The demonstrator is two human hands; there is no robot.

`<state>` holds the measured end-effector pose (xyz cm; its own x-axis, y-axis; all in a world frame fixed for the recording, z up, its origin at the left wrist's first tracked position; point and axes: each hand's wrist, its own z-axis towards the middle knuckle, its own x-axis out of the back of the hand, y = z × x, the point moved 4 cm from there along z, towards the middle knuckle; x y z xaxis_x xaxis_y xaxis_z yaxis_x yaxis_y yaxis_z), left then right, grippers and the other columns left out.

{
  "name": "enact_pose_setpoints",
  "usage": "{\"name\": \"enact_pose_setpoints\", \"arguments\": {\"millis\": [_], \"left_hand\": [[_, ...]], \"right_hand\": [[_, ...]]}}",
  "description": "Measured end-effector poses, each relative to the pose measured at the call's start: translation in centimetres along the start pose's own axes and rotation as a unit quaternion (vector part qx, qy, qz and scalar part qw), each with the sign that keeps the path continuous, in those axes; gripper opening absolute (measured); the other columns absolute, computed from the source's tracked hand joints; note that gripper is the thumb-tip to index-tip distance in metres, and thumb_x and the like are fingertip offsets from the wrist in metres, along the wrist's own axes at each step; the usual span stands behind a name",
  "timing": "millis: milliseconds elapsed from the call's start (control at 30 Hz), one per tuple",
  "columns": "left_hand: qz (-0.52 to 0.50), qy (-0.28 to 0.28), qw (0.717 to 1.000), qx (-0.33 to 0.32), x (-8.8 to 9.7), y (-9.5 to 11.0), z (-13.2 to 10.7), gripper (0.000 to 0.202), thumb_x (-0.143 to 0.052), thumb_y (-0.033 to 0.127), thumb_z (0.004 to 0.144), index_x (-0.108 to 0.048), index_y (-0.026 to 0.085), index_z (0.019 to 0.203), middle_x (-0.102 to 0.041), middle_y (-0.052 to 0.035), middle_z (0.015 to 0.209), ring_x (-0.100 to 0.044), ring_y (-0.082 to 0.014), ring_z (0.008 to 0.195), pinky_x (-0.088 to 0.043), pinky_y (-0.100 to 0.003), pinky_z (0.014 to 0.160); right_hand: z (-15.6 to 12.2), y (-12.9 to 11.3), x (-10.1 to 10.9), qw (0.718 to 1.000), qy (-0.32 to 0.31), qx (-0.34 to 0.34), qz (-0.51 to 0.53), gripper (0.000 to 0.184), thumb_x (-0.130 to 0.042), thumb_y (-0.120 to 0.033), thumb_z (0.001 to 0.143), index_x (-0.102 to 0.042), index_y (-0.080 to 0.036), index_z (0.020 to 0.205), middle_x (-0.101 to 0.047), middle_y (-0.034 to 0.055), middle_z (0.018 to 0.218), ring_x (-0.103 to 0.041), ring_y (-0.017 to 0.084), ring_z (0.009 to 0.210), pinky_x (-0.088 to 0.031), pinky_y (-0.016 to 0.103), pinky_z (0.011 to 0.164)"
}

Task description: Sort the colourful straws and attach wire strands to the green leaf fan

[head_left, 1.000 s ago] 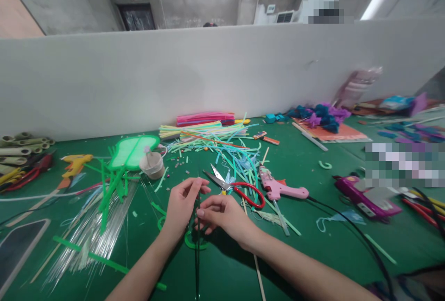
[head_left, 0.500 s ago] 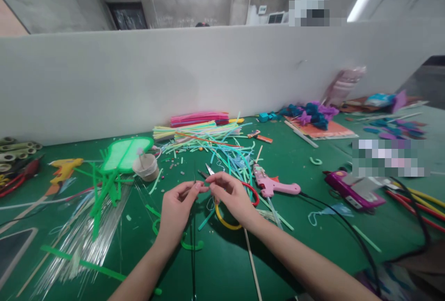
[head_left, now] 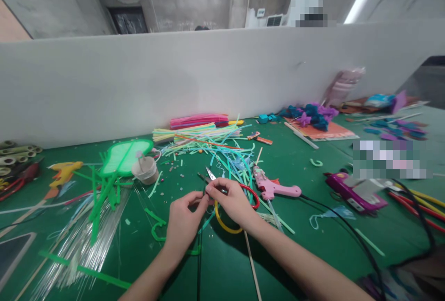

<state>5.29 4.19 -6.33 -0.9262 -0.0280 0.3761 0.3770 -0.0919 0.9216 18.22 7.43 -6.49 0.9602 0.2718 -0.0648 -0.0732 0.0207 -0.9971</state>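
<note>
My left hand [head_left: 184,220] and my right hand [head_left: 231,200] meet over the green table [head_left: 313,245], fingertips pinched together on a thin dark strip [head_left: 199,264] that runs down toward me. The right hand lies over the scissors [head_left: 231,188], whose blades point up left and whose red and yellow handle loops show beside it. A green curved piece [head_left: 156,233] lies just left of my left hand.
A pink glue gun [head_left: 273,185] with a black cord lies right of my hands, a pile of coloured strips [head_left: 208,138] behind them. At the left lie a small cup [head_left: 144,169], a green paddle shape [head_left: 123,155], clear rods [head_left: 86,236] and a yellow glue gun [head_left: 64,171]. A white partition [head_left: 208,78] runs along the back.
My hands rose from low on the strip to its upper end beside the scissors, then drew closer together. The yellow handle loop came into sight.
</note>
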Motion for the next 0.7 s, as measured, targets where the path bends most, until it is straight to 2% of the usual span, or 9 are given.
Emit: {"name": "enact_pose_setpoints", "arguments": {"millis": [167,333,433,533,600,700], "left_hand": [[0.026,0.015,1.000,-0.002,0.2,0.0,0.1,0.027,-0.060,0.042,0.083,-0.072,0.018,0.085,-0.077,-0.0041,0.083,-0.071,-0.0210,0.079,-0.050,-0.027,0.073],[0.058,0.025,0.998,-0.014,0.4,0.1,0.2,0.027,-0.058,0.042,0.084,-0.072,0.019,0.084,-0.076,-0.0025,0.083,-0.070,-0.0192,0.077,-0.049,-0.026,0.072],[0.071,0.034,0.997,-0.010,0.6,-0.3,0.3,0.028,-0.057,0.043,0.085,-0.071,0.020,0.082,-0.077,-0.0020,0.081,-0.070,-0.0191,0.076,-0.048,-0.027,0.072],[0.080,0.043,0.996,-0.002,0.9,-0.8,0.6,0.029,-0.056,0.045,0.085,-0.071,0.020,0.081,-0.077,-0.0016,0.080,-0.070,-0.0196,0.075,-0.048,-0.028,0.071],[0.085,0.046,0.995,-0.004,1.0,-1.1,0.7,0.029,-0.056,0.045,0.085,-0.071,0.021,0.082,-0.077,-0.0017,0.080,-0.070,-0.0201,0.076,-0.049,-0.028,0.071],[0.100,0.052,0.994,-0.013,1.3,-1.3,0.9,0.030,-0.054,0.046,0.085,-0.071,0.021,0.082,-0.076,-0.0019,0.080,-0.069,-0.0200,0.076,-0.049,-0.028,0.071]], "right_hand": [[-0.2,0.8,0.2,0.998,0.061,0.029,-0.004,0.029,-0.056,-0.048,0.080,-0.049,-0.020,0.077,-0.049,-0.0034,0.067,-0.049,0.012,0.061,-0.040,0.025,0.057],[-0.3,0.7,-0.1,0.992,0.028,-0.010,0.124,0.026,-0.051,-0.046,0.081,-0.045,-0.021,0.075,-0.047,-0.0046,0.065,-0.045,0.011,0.056,-0.036,0.024,0.055],[-0.3,-0.5,0.9,0.990,0.076,0.015,0.119,0.021,-0.049,-0.038,0.082,-0.047,-0.020,0.072,-0.049,-0.0034,0.067,-0.044,0.011,0.057,-0.035,0.025,0.056],[-0.4,-1.0,1.6,0.987,0.114,0.017,0.114,0.021,-0.045,-0.037,0.083,-0.047,-0.020,0.071,-0.048,-0.0031,0.067,-0.044,0.011,0.056,-0.035,0.025,0.055],[-0.4,-0.8,1.7,0.988,0.118,0.012,0.102,0.022,-0.043,-0.038,0.084,-0.045,-0.020,0.071,-0.047,-0.0038,0.064,-0.042,0.011,0.054,-0.033,0.025,0.053],[-0.4,-0.8,1.4,0.995,0.083,0.028,0.051,0.027,-0.041,-0.038,0.087,-0.043,-0.021,0.068,-0.044,-0.0047,0.059,-0.039,0.011,0.053,-0.031,0.024,0.052]]}}
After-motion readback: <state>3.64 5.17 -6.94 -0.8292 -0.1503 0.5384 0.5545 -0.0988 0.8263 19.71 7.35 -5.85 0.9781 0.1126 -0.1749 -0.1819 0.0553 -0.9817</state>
